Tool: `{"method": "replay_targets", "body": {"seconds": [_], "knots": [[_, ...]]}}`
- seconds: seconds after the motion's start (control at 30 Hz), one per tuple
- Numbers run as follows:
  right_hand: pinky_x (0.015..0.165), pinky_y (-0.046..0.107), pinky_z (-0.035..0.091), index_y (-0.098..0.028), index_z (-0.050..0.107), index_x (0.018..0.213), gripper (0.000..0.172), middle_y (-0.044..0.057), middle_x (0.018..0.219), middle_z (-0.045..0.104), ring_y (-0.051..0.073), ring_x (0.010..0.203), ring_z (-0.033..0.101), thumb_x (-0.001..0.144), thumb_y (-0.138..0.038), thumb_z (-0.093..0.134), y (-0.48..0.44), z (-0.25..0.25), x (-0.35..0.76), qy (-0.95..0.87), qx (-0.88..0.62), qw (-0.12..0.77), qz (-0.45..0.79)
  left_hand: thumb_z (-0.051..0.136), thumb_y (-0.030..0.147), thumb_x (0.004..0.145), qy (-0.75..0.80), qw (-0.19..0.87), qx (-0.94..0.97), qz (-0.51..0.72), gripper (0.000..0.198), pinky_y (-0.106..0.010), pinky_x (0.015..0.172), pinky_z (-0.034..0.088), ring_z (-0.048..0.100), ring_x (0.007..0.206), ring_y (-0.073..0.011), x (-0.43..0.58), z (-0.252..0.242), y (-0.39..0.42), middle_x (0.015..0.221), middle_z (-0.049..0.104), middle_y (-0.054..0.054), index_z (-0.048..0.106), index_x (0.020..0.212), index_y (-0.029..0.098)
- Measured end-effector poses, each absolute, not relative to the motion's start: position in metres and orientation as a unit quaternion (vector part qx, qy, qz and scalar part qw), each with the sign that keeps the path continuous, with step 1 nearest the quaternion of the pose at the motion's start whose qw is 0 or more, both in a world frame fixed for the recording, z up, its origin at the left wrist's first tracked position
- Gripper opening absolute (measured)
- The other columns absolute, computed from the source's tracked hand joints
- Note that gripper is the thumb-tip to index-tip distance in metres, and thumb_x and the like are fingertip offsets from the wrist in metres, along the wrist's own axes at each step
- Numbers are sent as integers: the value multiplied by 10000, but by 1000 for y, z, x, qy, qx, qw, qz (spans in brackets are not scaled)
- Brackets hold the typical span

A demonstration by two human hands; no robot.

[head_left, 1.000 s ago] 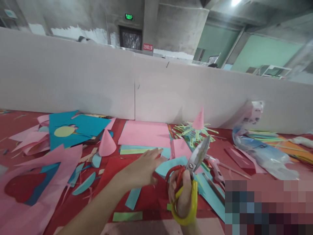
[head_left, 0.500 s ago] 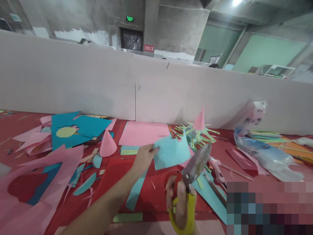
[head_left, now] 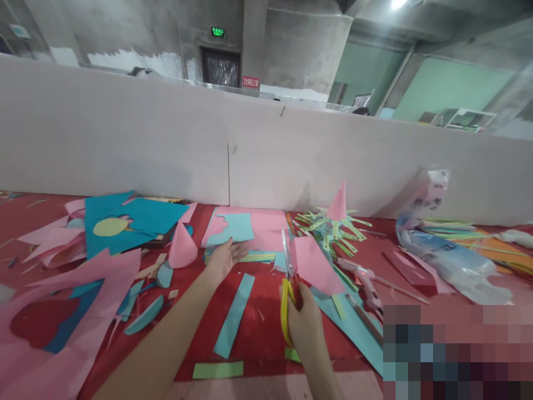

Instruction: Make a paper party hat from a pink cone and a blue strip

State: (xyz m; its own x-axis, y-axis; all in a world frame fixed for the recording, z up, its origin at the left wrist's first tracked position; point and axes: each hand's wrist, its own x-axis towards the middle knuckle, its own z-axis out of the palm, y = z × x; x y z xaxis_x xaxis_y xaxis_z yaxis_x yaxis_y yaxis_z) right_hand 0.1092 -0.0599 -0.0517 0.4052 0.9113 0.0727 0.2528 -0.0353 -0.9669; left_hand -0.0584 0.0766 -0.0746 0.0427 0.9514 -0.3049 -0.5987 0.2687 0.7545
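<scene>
My left hand (head_left: 221, 263) is open, its fingers spread at the near edge of a light blue sheet of paper (head_left: 239, 226) with a wavy cut-out. That sheet rests over a larger pink sheet (head_left: 270, 228). In my right hand (head_left: 307, 314) is a pair of scissors (head_left: 287, 255) with red and yellow handles, blades pointing away from me. A pink paper piece (head_left: 316, 265) lies just right of the blades. Between my forearms, a light blue strip (head_left: 235, 316) lies on red paper.
Pink cones stand left (head_left: 182, 247) and right, the right cone (head_left: 338, 204) amid green paper strips (head_left: 328, 239). A glue gun (head_left: 366, 280) lies right, near a plastic bag (head_left: 452, 261). Paper scraps (head_left: 120, 222) cover the left. A white partition (head_left: 166, 139) rises behind.
My left hand has moved left with the light blue sheet, laid it over the pink sheet and let go. The scissors have swung left and now point forward, lower over the table.
</scene>
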Motion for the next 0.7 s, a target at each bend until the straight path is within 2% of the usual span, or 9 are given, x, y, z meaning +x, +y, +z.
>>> {"method": "replay_targets", "body": {"seconds": [0.1, 0.27, 0.47, 0.6, 0.7], "knots": [[681, 303, 459, -147, 614, 959, 308, 73, 849, 637, 213, 759, 589, 687, -277, 550, -60, -50, 109, -486, -676, 481, 276, 410, 180, 850, 363, 731, 218, 535, 188, -326, 818, 494, 619, 953, -229, -61, -75, 74, 1001, 652, -165, 561, 929, 102], [759, 342, 448, -145, 627, 918, 281, 112, 926, 624, 254, 864, 581, 675, -248, 532, -61, -59, 101, -559, -692, 409, 201, 383, 176, 864, 322, 764, 204, 520, 221, -288, 868, 467, 578, 1034, -204, -67, -76, 74, 1083, 627, -155, 582, 922, 99], [730, 321, 450, -127, 622, 888, 262, 110, 888, 611, 233, 819, 586, 667, -251, 557, -49, -70, 118, -605, -710, 343, 109, 399, 204, 874, 310, 775, 177, 521, 219, -264, 833, 473, 571, 1016, -176, -70, -80, 79, 1109, 596, -143, 582, 928, 95], [743, 295, 429, -120, 592, 975, 313, 116, 945, 595, 219, 851, 580, 738, -313, 526, -19, -55, 141, -605, -745, 273, 59, 491, 303, 841, 329, 769, 161, 524, 293, -381, 778, 485, 564, 938, -187, -69, -88, 86, 1108, 553, -89, 521, 1085, 142], [753, 284, 409, -141, 584, 988, 284, 119, 1012, 588, 210, 882, 575, 759, -295, 517, 12, -45, 155, -624, -752, 210, 16, 507, 324, 830, 347, 762, 166, 521, 335, -409, 774, 480, 553, 937, -195, -68, -94, 91, 1125, 533, -81, 498, 1124, 164]]}}
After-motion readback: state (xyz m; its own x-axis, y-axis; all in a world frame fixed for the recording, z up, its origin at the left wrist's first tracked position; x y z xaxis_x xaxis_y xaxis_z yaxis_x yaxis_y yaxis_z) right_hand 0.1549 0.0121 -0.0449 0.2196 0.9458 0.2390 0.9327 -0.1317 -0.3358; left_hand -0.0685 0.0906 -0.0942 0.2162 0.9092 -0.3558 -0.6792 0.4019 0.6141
